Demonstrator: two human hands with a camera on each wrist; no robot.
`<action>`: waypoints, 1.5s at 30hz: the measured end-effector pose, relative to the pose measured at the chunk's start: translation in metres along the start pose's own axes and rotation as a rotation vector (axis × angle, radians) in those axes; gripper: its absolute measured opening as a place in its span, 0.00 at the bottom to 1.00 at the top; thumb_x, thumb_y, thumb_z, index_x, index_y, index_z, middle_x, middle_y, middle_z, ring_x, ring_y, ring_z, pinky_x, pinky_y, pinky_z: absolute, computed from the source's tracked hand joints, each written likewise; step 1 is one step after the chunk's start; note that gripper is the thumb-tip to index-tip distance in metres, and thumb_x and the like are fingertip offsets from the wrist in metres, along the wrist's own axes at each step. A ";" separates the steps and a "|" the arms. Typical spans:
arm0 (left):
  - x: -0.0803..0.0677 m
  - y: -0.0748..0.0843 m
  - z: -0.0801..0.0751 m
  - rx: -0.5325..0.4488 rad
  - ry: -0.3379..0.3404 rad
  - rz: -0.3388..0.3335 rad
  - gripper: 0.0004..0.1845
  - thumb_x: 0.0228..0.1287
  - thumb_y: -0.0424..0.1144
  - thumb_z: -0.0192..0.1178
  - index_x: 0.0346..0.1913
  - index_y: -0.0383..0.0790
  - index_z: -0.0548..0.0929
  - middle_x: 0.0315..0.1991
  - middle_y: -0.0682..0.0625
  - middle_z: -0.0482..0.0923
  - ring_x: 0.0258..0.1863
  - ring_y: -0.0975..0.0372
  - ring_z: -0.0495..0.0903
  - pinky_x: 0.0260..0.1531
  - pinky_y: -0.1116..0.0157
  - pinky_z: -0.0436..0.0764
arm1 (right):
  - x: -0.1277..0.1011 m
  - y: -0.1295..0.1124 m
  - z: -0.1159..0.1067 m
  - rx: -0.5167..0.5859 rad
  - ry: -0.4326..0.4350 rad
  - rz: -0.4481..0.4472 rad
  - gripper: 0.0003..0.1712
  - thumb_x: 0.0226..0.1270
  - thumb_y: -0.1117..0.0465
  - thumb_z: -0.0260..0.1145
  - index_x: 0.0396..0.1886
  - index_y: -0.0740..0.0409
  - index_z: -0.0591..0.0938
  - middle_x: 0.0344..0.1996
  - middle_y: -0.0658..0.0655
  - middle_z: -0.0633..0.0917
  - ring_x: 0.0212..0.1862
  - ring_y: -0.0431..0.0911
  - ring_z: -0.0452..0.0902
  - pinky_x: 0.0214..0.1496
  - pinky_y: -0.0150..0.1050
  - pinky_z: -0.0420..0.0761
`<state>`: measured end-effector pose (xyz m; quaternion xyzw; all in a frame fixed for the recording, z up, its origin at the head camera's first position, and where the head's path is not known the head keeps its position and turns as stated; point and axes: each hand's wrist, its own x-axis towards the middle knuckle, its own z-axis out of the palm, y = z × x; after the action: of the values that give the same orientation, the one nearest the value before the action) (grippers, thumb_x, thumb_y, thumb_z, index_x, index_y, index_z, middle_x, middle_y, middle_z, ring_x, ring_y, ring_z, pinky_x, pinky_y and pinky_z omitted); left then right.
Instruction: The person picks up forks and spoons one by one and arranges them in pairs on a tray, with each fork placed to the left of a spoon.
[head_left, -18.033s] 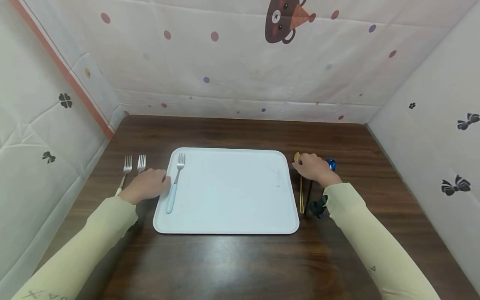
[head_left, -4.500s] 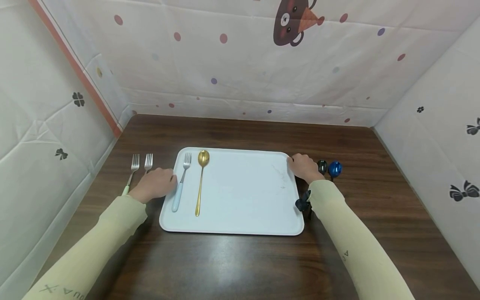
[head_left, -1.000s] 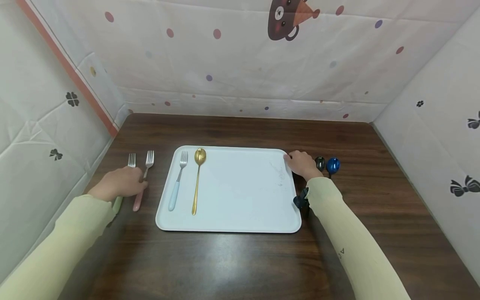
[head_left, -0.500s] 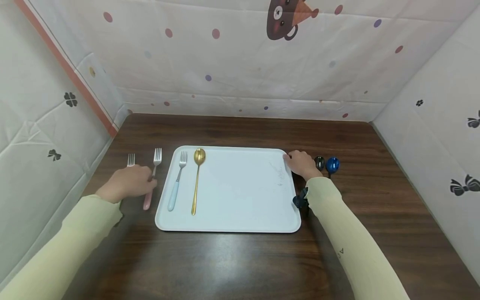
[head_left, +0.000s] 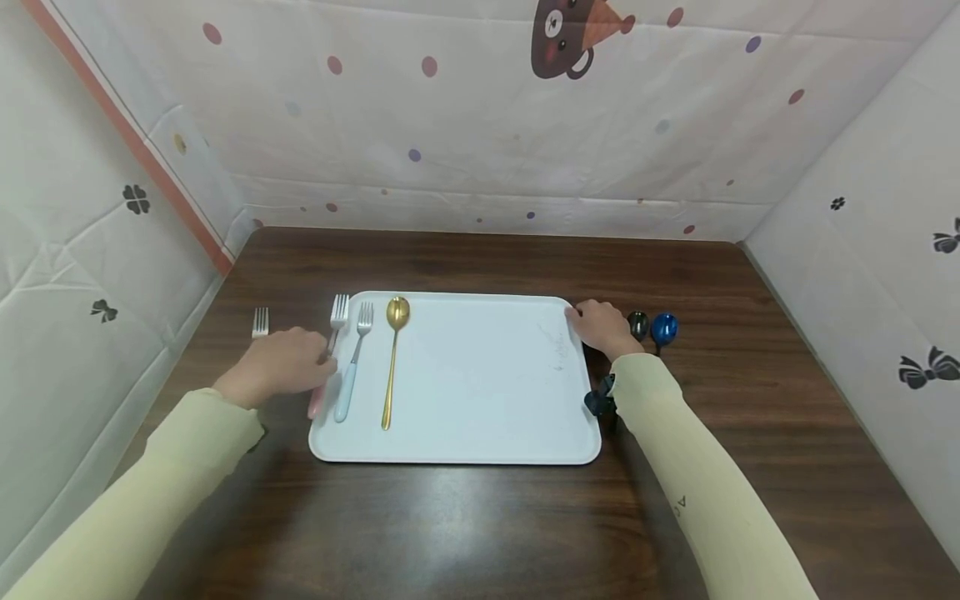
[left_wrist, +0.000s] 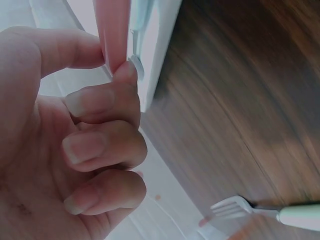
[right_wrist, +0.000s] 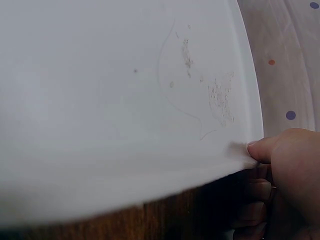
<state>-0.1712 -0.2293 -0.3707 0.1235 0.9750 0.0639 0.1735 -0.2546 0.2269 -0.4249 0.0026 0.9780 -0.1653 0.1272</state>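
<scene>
We sit at a dark wooden table (head_left: 480, 517) walled in by pale quilted fabric (head_left: 480, 125) dotted with colour and printed with a bear. Our left hand (head_left: 281, 367) pinches the pink-handled fork (head_left: 332, 333) between thumb and forefinger, the other fingers curled in below, as the left wrist view plainly shows on the pink handle (left_wrist: 114, 30). The fork lies over the 9 o'clock rim of the white tray (head_left: 480, 433), tines pointing to 12 o'clock, its handle end just showing below our fingers; whether it rests on the tray or is lifted, we cannot tell. Just to its right, inside the tray, lies the blue-handled fork (head_left: 351, 367), and beside that the gold spoon (head_left: 392, 358), both aligned with the first. At the tray's 3 o'clock edge, towards its far corner, our right hand (head_left: 603, 329) holds the rim, thumb pressed on top and the fingers curled beneath it (right_wrist: 260, 150). Just past that hand, on the table, sit a black spoon (head_left: 638, 323) and a blue spoon (head_left: 664, 327), side by side. Out at 9 o'clock, left of our left hand, another fork (head_left: 260, 322) lies on the wood, its handle hidden behind the hand.
</scene>
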 end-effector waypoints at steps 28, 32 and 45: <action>0.026 0.068 0.018 0.034 0.035 0.106 0.17 0.64 0.44 0.50 0.16 0.45 0.70 0.14 0.51 0.67 0.16 0.60 0.66 0.18 0.63 0.63 | -0.002 -0.001 0.001 0.014 -0.002 0.012 0.32 0.78 0.46 0.42 0.68 0.65 0.67 0.65 0.69 0.72 0.63 0.64 0.70 0.65 0.61 0.67; 0.030 0.073 0.019 0.034 0.050 0.114 0.19 0.63 0.44 0.50 0.15 0.45 0.69 0.13 0.52 0.65 0.16 0.61 0.65 0.17 0.63 0.62 | -0.002 -0.002 0.001 0.014 -0.004 0.014 0.32 0.77 0.46 0.42 0.68 0.65 0.68 0.65 0.69 0.72 0.63 0.64 0.70 0.65 0.61 0.67; 0.040 0.086 0.021 0.020 0.027 0.128 0.18 0.64 0.44 0.49 0.16 0.44 0.73 0.16 0.50 0.71 0.17 0.60 0.69 0.18 0.63 0.64 | 0.000 -0.002 0.001 -0.003 -0.007 0.022 0.32 0.78 0.46 0.43 0.68 0.64 0.68 0.64 0.68 0.72 0.63 0.63 0.70 0.65 0.61 0.66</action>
<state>-0.1809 -0.1343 -0.3883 0.1864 0.9679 0.0670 0.1544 -0.2545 0.2248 -0.4254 0.0128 0.9777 -0.1624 0.1324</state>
